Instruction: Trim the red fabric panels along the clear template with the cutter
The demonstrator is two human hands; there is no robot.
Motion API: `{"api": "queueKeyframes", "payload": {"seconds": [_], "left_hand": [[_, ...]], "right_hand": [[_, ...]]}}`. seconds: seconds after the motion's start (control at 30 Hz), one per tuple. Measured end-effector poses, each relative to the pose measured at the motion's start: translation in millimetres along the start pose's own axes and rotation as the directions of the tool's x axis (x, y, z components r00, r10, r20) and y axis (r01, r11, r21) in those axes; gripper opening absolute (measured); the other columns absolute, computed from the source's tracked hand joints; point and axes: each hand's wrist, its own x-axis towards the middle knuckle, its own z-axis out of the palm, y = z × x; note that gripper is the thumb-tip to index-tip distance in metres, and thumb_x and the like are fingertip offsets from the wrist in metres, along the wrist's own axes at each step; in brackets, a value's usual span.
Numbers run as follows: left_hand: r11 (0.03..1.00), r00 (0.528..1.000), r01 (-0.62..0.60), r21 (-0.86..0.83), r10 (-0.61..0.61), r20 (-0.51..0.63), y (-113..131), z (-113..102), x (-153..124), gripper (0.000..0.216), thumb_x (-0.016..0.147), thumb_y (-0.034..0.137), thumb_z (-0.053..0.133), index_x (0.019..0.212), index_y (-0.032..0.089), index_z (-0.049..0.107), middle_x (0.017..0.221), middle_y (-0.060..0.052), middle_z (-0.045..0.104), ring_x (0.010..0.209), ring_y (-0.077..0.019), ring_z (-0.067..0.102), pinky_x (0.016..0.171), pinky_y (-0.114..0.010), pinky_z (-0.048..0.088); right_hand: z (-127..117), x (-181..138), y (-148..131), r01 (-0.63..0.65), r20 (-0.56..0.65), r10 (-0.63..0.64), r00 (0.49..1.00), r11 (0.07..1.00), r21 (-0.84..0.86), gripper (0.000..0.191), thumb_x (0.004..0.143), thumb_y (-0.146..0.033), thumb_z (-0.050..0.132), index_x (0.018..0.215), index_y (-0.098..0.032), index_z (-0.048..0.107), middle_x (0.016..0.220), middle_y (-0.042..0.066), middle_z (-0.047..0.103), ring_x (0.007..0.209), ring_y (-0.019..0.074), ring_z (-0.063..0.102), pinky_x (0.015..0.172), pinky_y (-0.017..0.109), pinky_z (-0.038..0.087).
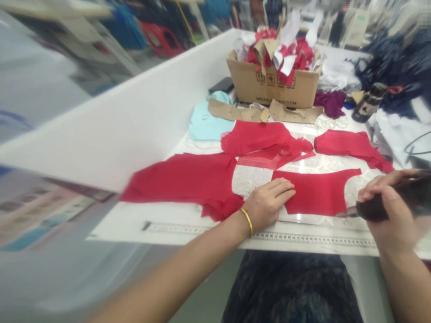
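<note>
My left hand point(271, 202), with a yellow bangle at the wrist, lies flat, fingers stretched, on the left edge of a red fabric piece point(316, 190). At the right, my right hand point(393, 206) grips a black hand-held tool point(375, 207) with a thin metal tip. That tip is at the lower right corner of the red piece; whether it touches the cloth I cannot tell. Left of my left hand lies a larger red fabric piece point(185, 179). Farther back are a crumpled red piece point(259, 137) and a narrower red piece point(348, 144).
A ruler strip point(303, 237) runs along the table's front edge. Behind stand a cardboard box point(272, 87) heaped with scraps and a dark bottle point(368, 103). Light-blue cloth point(207, 121) and brown paper patterns point(296, 113) lie before the box. A white side panel point(117, 116) bounds the left.
</note>
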Motion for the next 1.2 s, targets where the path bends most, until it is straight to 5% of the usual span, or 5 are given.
{"api": "queueKeyframes", "payload": {"seconds": [0.23, 0.63, 0.8, 1.0, 1.2], "left_hand": [[1.0, 0.999, -0.013, 0.022, 0.012, 0.031, -0.3, 0.4, -0.4, 0.038, 0.084, -0.005, 0.041, 0.105, 0.01, 0.069, 0.103, -0.013, 0.078, 0.099, -0.0246, 0.076, 0.088, -0.038, 0.069], [0.994, 0.976, -0.016, 0.108, -0.008, 0.215, -7.8, -36.2, -13.0, 0.047, 0.085, -0.007, 0.04, 0.12, 0.006, 0.067, 0.124, -0.018, 0.074, 0.119, -0.0273, 0.071, 0.101, -0.04, 0.064], [0.999, 0.984, -0.018, 0.032, 0.012, 0.179, -8.4, -30.9, -25.6, 0.051, 0.088, -0.007, 0.04, 0.13, 0.011, 0.062, 0.128, -0.016, 0.073, 0.131, -0.0254, 0.066, 0.105, -0.041, 0.062], [0.998, 0.99, -0.045, -0.034, 0.05, 0.135, -5.8, -23.1, -31.6, 0.052, 0.089, -0.007, 0.04, 0.134, 0.01, 0.06, 0.127, -0.017, 0.074, 0.138, -0.0261, 0.059, 0.108, -0.042, 0.06], [0.998, 0.994, -0.039, -0.041, 0.043, 0.097, -2.1, -19.4, -33.2, 0.048, 0.086, -0.007, 0.041, 0.127, 0.006, 0.063, 0.125, -0.018, 0.075, 0.136, -0.0265, 0.061, 0.108, -0.04, 0.06]], "right_hand": [[-2.9, 0.4, 1.5, -0.015, 0.017, 0.015, 1.0, 1.0, -0.017, 0.031, 0.082, -0.013, 0.076, 0.106, -0.025, 0.059, 0.068, -0.007, 0.065, 0.056, 0.0142, 0.063, 0.055, 0.029, 0.057], [7.0, 5.9, 4.9, -0.026, 0.01, 0.026, 1.0, 1.0, 0.006, 0.035, 0.082, -0.023, 0.08, 0.107, -0.027, 0.057, 0.07, -0.007, 0.062, 0.055, 0.0143, 0.062, 0.05, 0.029, 0.055], [34.7, 7.9, 26.1, 0.008, 0.054, -0.006, 0.999, 1.0, -0.025, 0.031, 0.086, -0.025, 0.075, 0.109, -0.026, 0.055, 0.069, -0.006, 0.061, 0.057, 0.0147, 0.062, 0.052, 0.029, 0.055], [83.4, 15.4, 59.0, 0.134, 0.102, -0.131, 0.986, 0.991, -0.022, 0.018, 0.087, -0.023, 0.07, 0.087, -0.025, 0.052, 0.071, -0.005, 0.06, 0.057, 0.0136, 0.061, 0.061, 0.033, 0.057], [113.8, 25.9, 81.8, 0.102, 0.069, -0.101, 0.992, 0.995, -0.001, 0.037, 0.084, -0.034, 0.074, 0.11, -0.026, 0.049, 0.077, -0.004, 0.059, 0.068, 0.017, 0.062, 0.071, 0.037, 0.058]]}}
